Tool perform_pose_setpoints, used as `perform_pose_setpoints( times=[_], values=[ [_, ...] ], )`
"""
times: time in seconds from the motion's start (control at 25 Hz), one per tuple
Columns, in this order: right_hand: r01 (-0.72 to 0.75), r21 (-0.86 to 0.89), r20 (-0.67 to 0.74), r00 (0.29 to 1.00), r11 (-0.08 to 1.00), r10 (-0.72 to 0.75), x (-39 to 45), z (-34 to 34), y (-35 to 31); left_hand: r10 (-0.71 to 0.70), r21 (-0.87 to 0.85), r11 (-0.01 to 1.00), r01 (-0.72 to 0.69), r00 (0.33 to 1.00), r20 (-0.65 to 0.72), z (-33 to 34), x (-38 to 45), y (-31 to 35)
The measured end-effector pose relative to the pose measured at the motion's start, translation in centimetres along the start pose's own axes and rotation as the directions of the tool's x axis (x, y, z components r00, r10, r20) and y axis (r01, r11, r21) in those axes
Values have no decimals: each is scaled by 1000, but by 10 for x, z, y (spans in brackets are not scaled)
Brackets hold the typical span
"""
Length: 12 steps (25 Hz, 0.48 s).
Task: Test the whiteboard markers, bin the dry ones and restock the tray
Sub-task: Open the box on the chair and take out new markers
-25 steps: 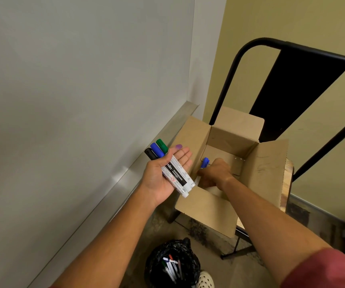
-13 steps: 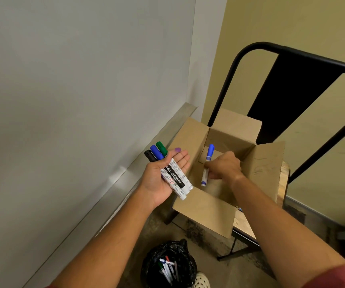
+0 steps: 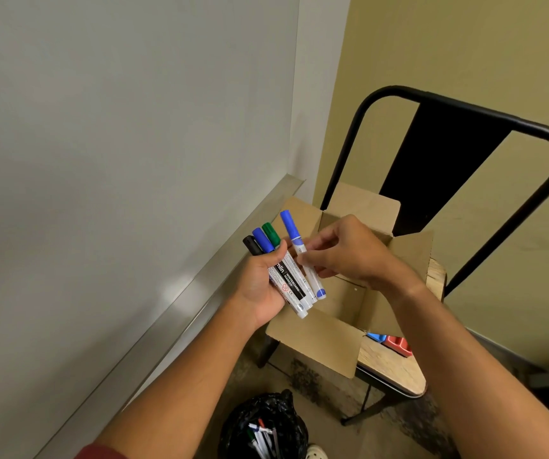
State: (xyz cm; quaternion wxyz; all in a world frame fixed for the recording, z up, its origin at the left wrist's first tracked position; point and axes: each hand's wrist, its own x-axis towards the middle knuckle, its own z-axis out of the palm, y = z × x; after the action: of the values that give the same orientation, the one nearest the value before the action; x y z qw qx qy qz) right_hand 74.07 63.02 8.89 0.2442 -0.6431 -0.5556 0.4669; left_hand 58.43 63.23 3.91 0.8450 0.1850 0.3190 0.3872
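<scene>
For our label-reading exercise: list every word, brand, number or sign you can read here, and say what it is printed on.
"WHITEBOARD MARKER": black label on a marker in the left hand.
"mlin": same label; the start of the brand is hidden.
Small symbols on the markers: too small to read.
The blue marker in the right hand: print blurred.
</scene>
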Motion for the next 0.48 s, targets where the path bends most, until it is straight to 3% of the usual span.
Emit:
perform_pose_setpoints(
  times=[0.16, 0.48],
  values=[
    [68, -148, 34, 997, 987, -63, 3, 4, 0, 13, -6, 1000, -13, 1000, -5, 1, -4, -3],
    [150, -376, -31, 984, 914, -175, -1, 15, 0, 67, 26, 997, -66, 997, -35, 2, -9, -9]
  ],
)
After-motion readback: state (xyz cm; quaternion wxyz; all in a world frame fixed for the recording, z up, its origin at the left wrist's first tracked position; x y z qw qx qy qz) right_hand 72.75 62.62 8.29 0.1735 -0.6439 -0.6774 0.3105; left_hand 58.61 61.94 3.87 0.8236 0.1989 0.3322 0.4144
